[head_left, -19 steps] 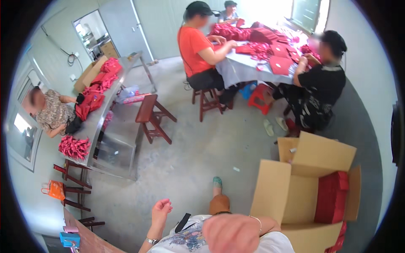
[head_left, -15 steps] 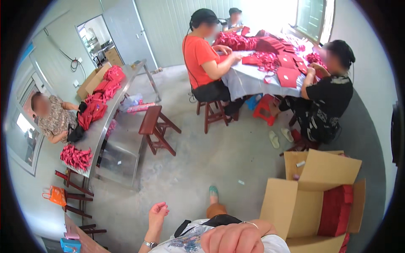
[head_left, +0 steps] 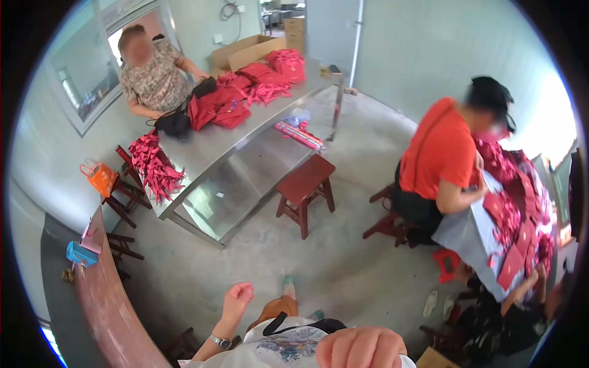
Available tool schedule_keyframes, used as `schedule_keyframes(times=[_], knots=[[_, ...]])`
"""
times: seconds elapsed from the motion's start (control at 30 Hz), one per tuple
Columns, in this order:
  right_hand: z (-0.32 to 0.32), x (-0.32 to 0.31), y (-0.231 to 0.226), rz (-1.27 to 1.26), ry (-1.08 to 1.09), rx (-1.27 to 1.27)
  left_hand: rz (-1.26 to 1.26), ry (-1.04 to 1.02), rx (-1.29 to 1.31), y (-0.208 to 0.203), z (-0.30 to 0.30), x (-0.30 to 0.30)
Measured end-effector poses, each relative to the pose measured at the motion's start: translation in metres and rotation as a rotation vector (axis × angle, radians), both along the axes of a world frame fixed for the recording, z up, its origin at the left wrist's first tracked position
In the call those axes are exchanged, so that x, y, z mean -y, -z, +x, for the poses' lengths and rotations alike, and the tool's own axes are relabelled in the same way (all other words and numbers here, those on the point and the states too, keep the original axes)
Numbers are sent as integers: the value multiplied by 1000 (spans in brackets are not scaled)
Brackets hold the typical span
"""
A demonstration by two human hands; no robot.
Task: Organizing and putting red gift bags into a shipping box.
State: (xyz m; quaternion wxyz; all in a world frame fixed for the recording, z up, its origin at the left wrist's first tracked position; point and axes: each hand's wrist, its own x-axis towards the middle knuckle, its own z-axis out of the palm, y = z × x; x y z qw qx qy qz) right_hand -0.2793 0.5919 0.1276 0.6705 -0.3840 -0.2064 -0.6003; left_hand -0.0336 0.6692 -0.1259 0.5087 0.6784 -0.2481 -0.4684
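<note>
My left hand hangs in front of me over the floor, its fingers loosely curled and no object showing in them. A metal watch is on that wrist. Close to the view at the lower edge is my right hand, closed in a fist with the knuckles up. Its palm side is hidden, so I cannot tell whether it holds anything. Neither hand touches a table. A black strap crosses my light patterned top between them.
Ahead on the left stands a metal table with red fabric pieces, a person behind it. A wooden stool stands before it. At right, people sit at a cloth-covered table. A brown board runs along my left.
My view has swung left: the metal table is now more central, the cloth-covered table has shifted right, and the open carton has nearly left view. My left hand's fingers look more curled.
</note>
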Motion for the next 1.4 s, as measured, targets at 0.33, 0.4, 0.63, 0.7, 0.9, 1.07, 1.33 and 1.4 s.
schedule_keyframes(times=[0.33,0.4,0.63,0.7,0.9,1.07,1.33,1.4], knots=[[79,184,-15,-111,-526,-273,-74,-94,-85,-2,65,200],[77,208,-8,-113,-470,-281,-95,-68,-70,-8,65,247],[66,311,2,-77,-498,-223,-121,-132,-93,14,42,330],[50,353,4,-171,-609,-227,-79,-171,-104,28,23,343],[-18,444,-9,-199,-758,-357,6,-289,-168,28,-48,403],[-62,497,3,-75,-677,-429,-19,-200,-57,6,-79,468],[-39,578,12,-185,-782,-281,-31,-185,26,10,-69,535],[-19,597,12,-225,-849,-199,-39,-188,42,17,-57,554]])
